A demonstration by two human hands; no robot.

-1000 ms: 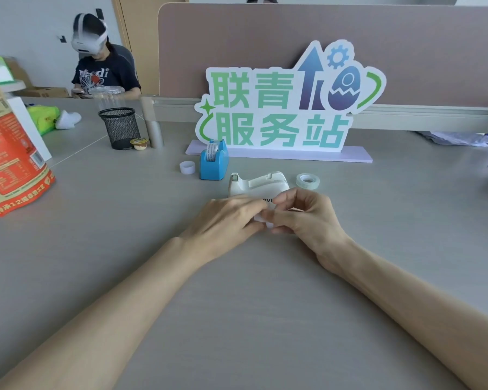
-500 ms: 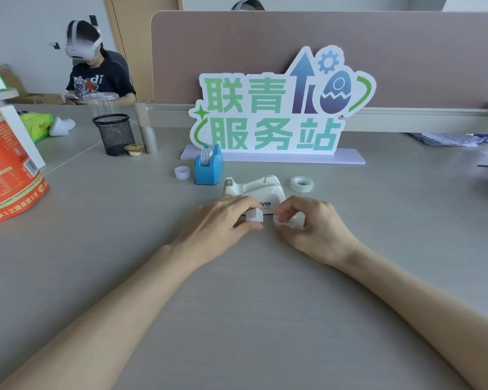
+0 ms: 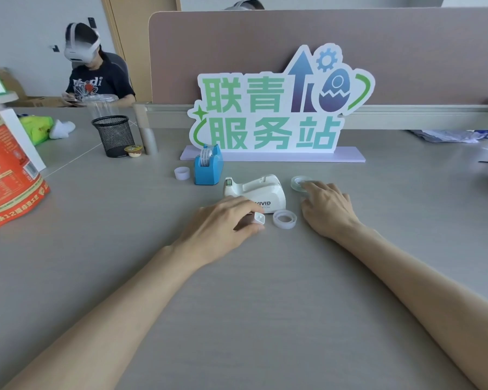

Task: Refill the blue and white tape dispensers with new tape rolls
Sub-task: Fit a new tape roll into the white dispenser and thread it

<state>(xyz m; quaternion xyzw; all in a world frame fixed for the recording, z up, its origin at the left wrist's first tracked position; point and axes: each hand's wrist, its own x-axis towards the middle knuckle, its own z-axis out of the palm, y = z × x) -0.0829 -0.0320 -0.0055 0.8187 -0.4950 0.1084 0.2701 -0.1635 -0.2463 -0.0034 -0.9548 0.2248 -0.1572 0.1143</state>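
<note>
Now right hand point(image 3: 328, 209) touching tape roll point(image 3: 300, 182), white dispenser point(image 3: 257, 192) between hands

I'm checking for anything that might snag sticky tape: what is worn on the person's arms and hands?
Nothing shows. The left hand and right hand are bare, with no gloves, rings, watch or bracelets visible. Both forearms are uncovered up to the picture's lower edge; no sleeve comes into view.

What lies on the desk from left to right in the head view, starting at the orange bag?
Orange bag → black mesh cup → small white core → blue dispenser → white dispenser → tape roll under the right hand's fingertips.
</note>
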